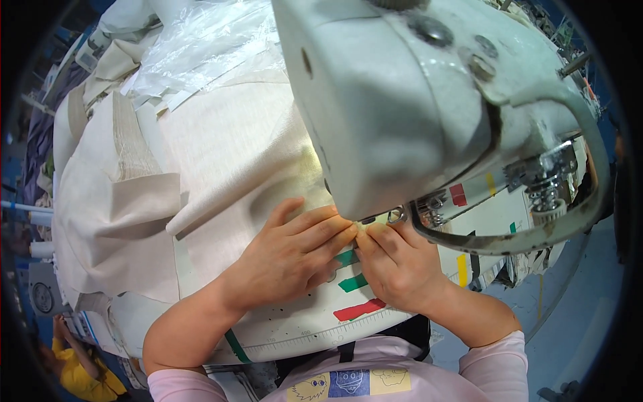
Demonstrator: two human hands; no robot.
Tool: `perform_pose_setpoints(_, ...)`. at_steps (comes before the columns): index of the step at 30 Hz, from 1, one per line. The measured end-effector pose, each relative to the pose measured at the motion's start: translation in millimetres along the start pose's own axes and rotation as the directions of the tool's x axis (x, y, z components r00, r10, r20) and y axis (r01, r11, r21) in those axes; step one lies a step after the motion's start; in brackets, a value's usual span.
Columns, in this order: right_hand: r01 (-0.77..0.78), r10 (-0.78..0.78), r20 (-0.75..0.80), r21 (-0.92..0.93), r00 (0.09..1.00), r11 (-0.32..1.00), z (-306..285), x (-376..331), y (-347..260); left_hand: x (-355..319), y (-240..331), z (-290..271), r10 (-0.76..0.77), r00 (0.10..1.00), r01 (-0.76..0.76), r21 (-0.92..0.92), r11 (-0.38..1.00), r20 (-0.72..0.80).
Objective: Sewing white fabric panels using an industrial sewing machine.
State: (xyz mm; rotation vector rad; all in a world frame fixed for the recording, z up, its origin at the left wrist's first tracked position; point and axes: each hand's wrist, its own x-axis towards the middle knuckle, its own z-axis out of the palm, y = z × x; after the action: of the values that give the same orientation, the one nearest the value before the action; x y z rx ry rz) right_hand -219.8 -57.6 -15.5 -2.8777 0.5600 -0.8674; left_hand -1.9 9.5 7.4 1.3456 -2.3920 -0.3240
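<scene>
Under the head of a white sewing machine (388, 107), my two hands meet fingertip to fingertip. My left hand (288, 251) is closed, its fingers pressed together at the edge of a cream fabric piece (228, 134), with one finger raised apart. My right hand (400, 268) is closed too, pinching what looks like the same fabric's edge beside the left fingertips. Little of the cloth shows between them, and the machine head hides the needle area. The fabric spreads left from my hands, with a long fold rising across it.
A stack of folded cream fabric (120, 201) lies at the left, and clear plastic sheeting (207, 47) at the back. Red tape (358, 309) and a printed ruler mark the table's front edge. A curved metal guard (509, 244) juts out at right. A person in yellow (87, 365) is at lower left.
</scene>
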Motion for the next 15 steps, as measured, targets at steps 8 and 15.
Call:
perform_pose_setpoints(8,-0.038,0.038,0.020,-0.006,0.999,0.999,15.1,7.0,12.1,5.9,-30.1,6.2,-0.005,1.000,0.005,-0.031,1.000,-0.016)
perform_pose_setpoints(15,0.025,-0.017,0.157,-0.049,0.987,0.998,17.8,10.7,15.9,14.7,-39.8,-0.4,0.019,0.979,-0.028,-0.039,0.999,-0.203)
